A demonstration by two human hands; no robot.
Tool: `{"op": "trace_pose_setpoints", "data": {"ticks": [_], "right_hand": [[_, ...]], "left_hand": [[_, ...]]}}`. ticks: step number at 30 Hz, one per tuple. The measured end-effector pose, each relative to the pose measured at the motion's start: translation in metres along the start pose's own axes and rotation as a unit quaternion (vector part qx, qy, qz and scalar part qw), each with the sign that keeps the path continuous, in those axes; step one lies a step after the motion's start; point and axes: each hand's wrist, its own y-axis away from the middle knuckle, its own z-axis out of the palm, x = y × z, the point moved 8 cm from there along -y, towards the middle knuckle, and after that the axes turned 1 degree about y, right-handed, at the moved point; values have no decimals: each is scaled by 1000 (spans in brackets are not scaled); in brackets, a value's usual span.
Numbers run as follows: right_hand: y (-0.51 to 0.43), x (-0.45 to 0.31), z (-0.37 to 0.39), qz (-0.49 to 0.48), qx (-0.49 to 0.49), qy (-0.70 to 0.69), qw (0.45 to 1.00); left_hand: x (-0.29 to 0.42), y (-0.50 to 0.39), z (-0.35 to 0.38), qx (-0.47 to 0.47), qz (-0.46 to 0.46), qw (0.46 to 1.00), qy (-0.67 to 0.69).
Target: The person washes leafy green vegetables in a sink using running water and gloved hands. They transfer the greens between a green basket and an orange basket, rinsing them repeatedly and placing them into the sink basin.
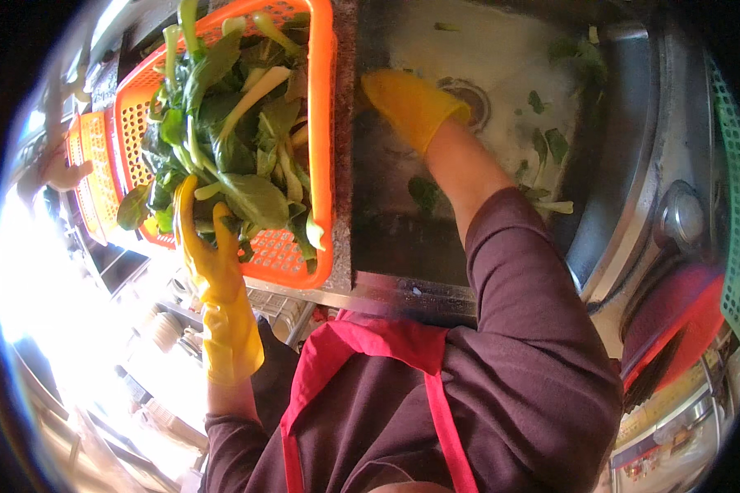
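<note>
My left hand (213, 246), in a yellow rubber glove, is against the leafy greens (240, 142) at the near edge of an orange perforated plastic basket (320, 154). Its thumb and fingers are apart around some stems and leaves; whether it grips them is unclear. My right hand (407, 105), in the same kind of glove, reaches into the metal sink (616, 148) near the drain (468, 101). Its fingertips are blurred and hidden towards the sink's left wall. Loose leaves (555, 145) and a pale stem (555, 207) lie in the sink.
Another orange basket (92, 179) stands at the far left. Along the right side are a round metal fitting (681, 212), a red plastic basin (684, 326) and a green perforated basket (737, 203). The sink's front rim (407, 293) runs close to the red apron.
</note>
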Motion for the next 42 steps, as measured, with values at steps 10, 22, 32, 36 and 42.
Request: {"op": "trace_pose_setpoints", "data": {"ticks": [10, 22, 32, 36, 42], "right_hand": [[114, -11, 136, 37, -211, -130, 968], [245, -29, -21, 140, 36, -549, 823], [227, -316, -168, -179, 150, -525, 818], [243, -295, -168, -98, 412, -253, 870], [362, -56, -166, 222, 417, -181, 863]], "left_hand": [[22, -3, -10, 51, 151, 985, -65], [25, 11, -13, 68, 215, 973, -47], [-4, 27, -70, 251, 105, 878, 395], [-30, 5, -91, 228, 90, 935, 255], [122, 53, -80, 190, 308, 921, 146]]}}
